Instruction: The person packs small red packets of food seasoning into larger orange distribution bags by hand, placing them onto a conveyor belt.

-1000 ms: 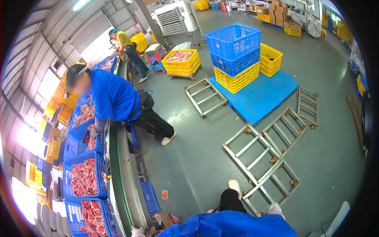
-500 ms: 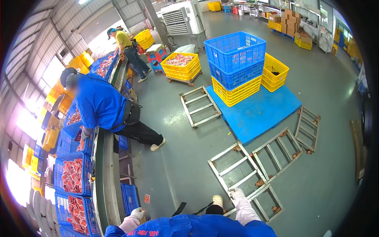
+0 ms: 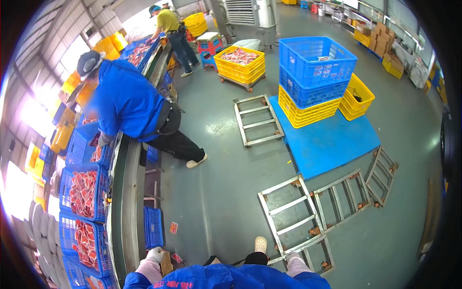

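My left hand (image 3: 155, 255), in a pale glove, is low at the left beside the conveyor's near edge. Its fingers look curled, and what they hold, if anything, is hidden. A brown piece (image 3: 166, 263) shows right beside it. At the bottom right, my right hand (image 3: 292, 257), also gloved, closes at the near left corner of a silver metal dolly frame (image 3: 294, 222). Part of another dolly frame (image 3: 328, 251) lies beneath and beyond that hand. Small red packets (image 3: 174, 227) are on the floor near my left hand.
A co-worker in blue (image 3: 130, 101) leans over the conveyor (image 3: 130, 202); another person (image 3: 169, 26) stands farther back. Blue crates (image 3: 102, 190) of red packets line the left side. Stacked crates (image 3: 315, 62) stand on a blue pallet (image 3: 332, 144), with more dolly frames (image 3: 341, 200) beside it.
The view has shifted, moving the pallet and dollies rightward. My right hand sits lower in view, still at the dolly corner. My left hand appears slightly farther left, beside the brown piece.
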Motion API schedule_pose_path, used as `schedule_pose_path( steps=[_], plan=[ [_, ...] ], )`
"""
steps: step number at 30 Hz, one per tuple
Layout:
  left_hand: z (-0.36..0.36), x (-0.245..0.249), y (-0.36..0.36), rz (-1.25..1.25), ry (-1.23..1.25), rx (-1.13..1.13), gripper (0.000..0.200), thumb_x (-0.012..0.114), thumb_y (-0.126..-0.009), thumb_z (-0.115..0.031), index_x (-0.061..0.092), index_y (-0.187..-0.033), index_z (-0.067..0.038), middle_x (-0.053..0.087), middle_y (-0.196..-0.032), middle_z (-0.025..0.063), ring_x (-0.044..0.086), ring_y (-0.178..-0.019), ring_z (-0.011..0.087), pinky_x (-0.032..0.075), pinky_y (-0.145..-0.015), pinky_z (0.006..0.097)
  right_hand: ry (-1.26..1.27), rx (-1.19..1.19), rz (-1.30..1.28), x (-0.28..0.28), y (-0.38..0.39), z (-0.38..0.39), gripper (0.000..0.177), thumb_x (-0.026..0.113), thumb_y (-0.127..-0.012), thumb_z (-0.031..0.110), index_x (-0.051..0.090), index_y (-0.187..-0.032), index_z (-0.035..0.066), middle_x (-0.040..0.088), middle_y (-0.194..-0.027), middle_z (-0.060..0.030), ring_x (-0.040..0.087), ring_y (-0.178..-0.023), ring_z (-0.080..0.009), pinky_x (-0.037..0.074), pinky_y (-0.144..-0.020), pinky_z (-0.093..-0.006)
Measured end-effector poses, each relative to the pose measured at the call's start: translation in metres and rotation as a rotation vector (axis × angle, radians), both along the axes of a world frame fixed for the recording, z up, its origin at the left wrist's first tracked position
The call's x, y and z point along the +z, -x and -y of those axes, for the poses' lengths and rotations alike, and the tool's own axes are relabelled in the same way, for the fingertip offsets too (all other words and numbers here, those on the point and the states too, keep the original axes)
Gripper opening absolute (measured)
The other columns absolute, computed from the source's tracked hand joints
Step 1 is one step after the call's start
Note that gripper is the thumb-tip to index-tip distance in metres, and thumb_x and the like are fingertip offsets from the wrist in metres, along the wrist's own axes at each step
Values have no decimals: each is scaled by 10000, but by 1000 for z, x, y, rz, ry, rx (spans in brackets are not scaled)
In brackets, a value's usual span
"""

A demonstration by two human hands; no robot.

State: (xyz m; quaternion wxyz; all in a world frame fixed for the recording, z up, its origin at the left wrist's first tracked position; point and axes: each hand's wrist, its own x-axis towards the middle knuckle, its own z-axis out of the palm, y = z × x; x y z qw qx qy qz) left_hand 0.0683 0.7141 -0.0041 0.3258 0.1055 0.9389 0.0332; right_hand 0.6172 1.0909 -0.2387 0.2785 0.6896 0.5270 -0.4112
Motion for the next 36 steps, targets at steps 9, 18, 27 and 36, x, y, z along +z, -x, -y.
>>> schedule_pose_path(
  steps=[9, 18, 27, 36],
  plan=[
    [89, 47, 162, -891, -70, -253, 705, 789, -760, -247, 511, -1370, -27, 486, -1394, 303, 523, -1215, 479, 431, -1038, 508, -312, 279, -470, -1, 240, -67, 200, 579, -937, 167, 685, -924, -2, 676, -722, -158, 646, -573, -278, 520, -516, -401],
    [134, -27, 286, -441, -33, -205, 835, 802, -786, -396, 416, -1451, -69, 519, -1362, 248, 534, -1232, 412, 453, -1007, 475, -6, 442, -658, -23, 543, 73, 312, 599, -906, 184, 713, -1179, 85, 748, -947, -153, 727, -863, -248, 576, -767, -368],
    [114, -20, 281, -359, -226, 39, 242, 702, -861, -214, 645, -1000, -24, 662, -887, 197, 645, -819, 430, 523, -716, 479, 306, 1257, -778, -117, 788, 249, 316, 631, -812, 252, 749, -1075, 123, 722, -1099, -139, 671, -1048, -338, 528, -932, -441],
    [111, -15, 298, -475, -317, 32, 232, 761, -789, -277, 674, -911, -99, 668, -856, 102, 658, -803, 324, 523, -702, 436, 112, 1691, -603, -145, 953, 353, 368, 624, -877, 307, 700, -1196, 139, 698, -1182, -124, 652, -1117, -326, 511, -975, -445]
  ],
)
